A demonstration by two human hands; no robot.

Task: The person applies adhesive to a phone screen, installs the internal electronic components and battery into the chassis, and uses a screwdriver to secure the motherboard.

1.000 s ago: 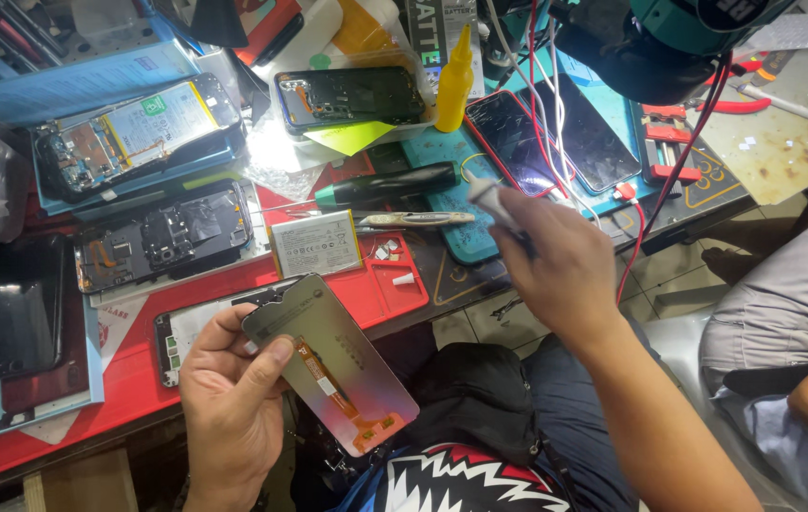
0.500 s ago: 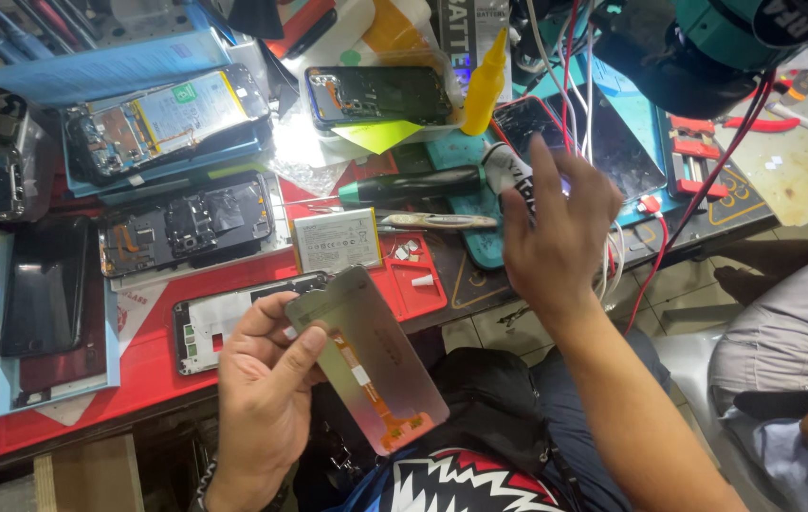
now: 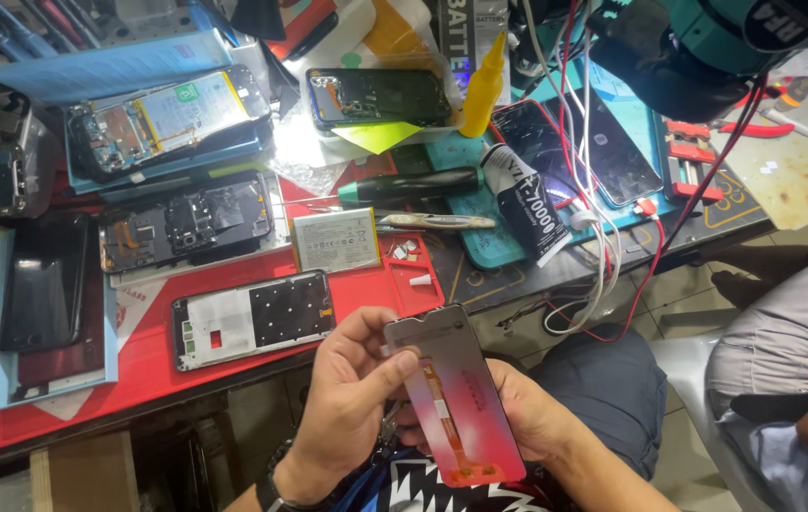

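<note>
Phone display panel [image 3: 456, 403], back side up with its reddish sheen and orange flex cable, sits tilted over my lap, just below the desk [image 3: 138, 365] edge. My left hand [image 3: 347, 408] pinches its upper left edge, thumb on top; my right hand [image 3: 527, 417] cups it from underneath, so both hands are closed on the one panel. I judge I am at the inspection step, checking the panel's back; the next move would call for a steady grip by the edges only, keeping off the flex. Just beyond on the red mat lies a white phone frame [image 3: 252, 318], then a flat grey battery [image 3: 336, 240] with a printed label. Farther right lies a black glue tube [image 3: 527, 204] with white lettering, and behind it a yellow nozzle bottle [image 3: 482, 90] stands upright.
</note>
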